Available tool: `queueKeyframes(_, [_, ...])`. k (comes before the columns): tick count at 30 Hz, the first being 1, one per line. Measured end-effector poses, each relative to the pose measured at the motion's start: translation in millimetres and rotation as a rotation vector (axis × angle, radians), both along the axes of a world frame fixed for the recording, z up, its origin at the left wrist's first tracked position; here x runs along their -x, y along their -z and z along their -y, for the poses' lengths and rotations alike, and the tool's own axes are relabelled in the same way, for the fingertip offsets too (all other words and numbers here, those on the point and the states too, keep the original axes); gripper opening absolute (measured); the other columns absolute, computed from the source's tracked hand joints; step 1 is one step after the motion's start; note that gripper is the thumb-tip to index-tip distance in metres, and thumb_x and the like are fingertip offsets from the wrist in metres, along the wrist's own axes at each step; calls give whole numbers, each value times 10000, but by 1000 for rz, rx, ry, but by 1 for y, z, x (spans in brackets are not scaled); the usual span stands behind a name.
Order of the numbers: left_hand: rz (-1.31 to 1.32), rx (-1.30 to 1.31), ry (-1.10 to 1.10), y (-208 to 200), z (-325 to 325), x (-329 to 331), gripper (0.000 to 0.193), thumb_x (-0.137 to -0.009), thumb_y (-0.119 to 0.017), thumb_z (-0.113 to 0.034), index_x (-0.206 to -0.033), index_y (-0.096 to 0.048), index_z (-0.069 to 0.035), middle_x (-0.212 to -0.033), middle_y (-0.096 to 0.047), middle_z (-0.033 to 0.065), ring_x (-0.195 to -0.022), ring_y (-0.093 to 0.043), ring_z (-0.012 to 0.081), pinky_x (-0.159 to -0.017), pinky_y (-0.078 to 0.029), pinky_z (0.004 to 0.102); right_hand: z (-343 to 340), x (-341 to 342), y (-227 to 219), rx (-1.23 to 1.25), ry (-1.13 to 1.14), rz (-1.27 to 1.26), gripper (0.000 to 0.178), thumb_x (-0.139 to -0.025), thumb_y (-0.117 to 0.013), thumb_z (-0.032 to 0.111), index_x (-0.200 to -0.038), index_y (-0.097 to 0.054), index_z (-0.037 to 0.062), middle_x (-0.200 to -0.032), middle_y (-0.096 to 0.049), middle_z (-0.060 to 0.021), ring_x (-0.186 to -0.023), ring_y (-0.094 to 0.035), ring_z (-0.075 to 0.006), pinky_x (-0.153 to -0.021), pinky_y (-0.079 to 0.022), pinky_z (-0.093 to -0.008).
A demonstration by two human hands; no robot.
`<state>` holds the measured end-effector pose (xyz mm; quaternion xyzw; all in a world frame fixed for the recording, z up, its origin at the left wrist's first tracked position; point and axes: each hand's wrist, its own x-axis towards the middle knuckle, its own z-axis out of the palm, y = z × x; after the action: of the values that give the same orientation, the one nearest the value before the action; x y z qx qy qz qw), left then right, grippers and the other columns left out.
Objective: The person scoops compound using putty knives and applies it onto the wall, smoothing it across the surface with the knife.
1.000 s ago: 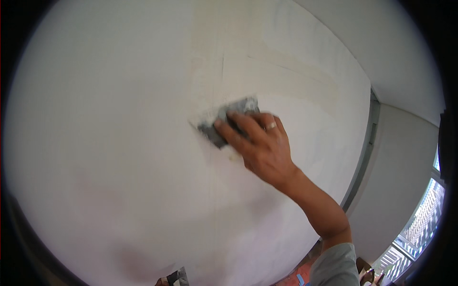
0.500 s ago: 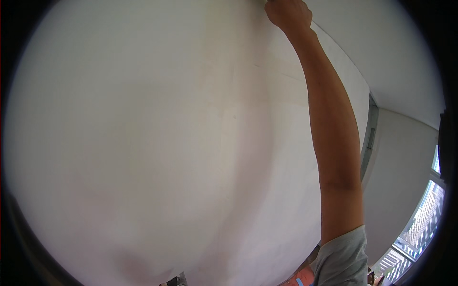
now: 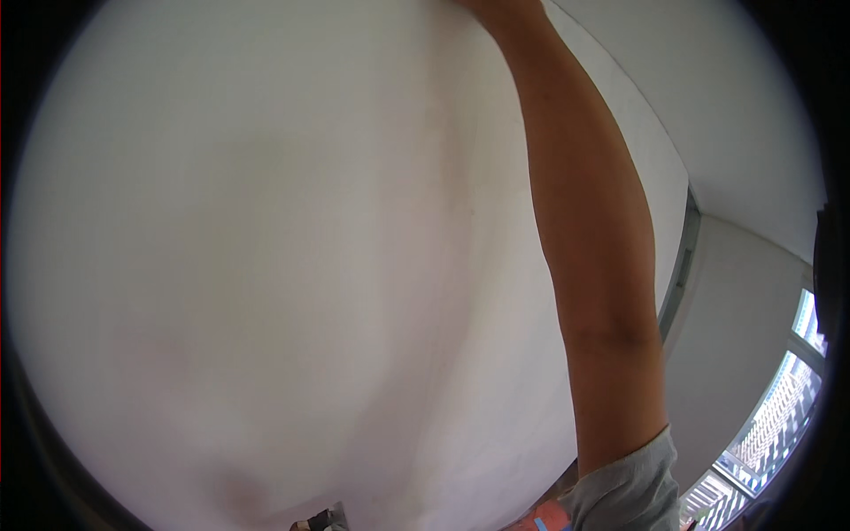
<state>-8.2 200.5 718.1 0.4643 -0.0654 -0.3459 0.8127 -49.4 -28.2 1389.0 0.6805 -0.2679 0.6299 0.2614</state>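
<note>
My right arm reaches up along a pale wall (image 3: 266,221). Only the wrist end of my right hand (image 3: 503,7) shows at the top edge. Its fingers, and whatever they may hold, are cut off there. At the lower edge, left of the middle, a sliver of my left hand (image 3: 301,526) appears closed beside a flat grey blade-like tool (image 3: 336,513) with a dark part. Most of that tool lies outside the picture. The wall carries faint yellowish, smeared patches and my arm's soft shadow.
A white ceiling (image 3: 708,97) meets the wall at upper right. Beyond the wall's end come a grey door frame (image 3: 680,274), another wall (image 3: 735,292) and bright windows (image 3: 779,416). An orange-red thing (image 3: 544,515) with a blue strip shows low, beside my grey sleeve (image 3: 629,487).
My right arm has shifted left and higher, so most of the hand has left the picture. The view has moved slightly. Slightly more of the grey tool shows at the lower edge.
</note>
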Motion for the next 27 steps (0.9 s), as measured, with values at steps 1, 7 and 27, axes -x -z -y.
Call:
queueKeyframes(1, [-3,7,2,0,2,0,242,-1023,-529,-305,-1032,-645,-92,-650,-480,-48,-483,-458,82,-401,-411,248,-7,-5,1,3,5,-6,313,-983,-532,180,-1091,-698,-63,-1097,-715,-236,-1006,-695,-336,-877,-546,-437])
queueKeyframes(7, [18,32,24,5,13,2,232,-1025,-525,-304,-1022,-635,-100,-652,-491,-41,-502,-484,89,-419,-426,264,3,38,29,180,-84,-56,311,-1006,-518,191,-1114,-657,-66,-973,-714,-200,-856,-684,-304,-776,-564,-448])
queueKeyframes(27, [30,96,90,38,57,21,268,-1008,-552,-313,-1094,-640,-75,-713,-551,-14,-541,-511,110,-462,-434,260,-4,20,72,391,15,-275,284,-984,-510,137,-1052,-699,-64,-1066,-709,-257,-953,-712,-328,-851,-563,-456])
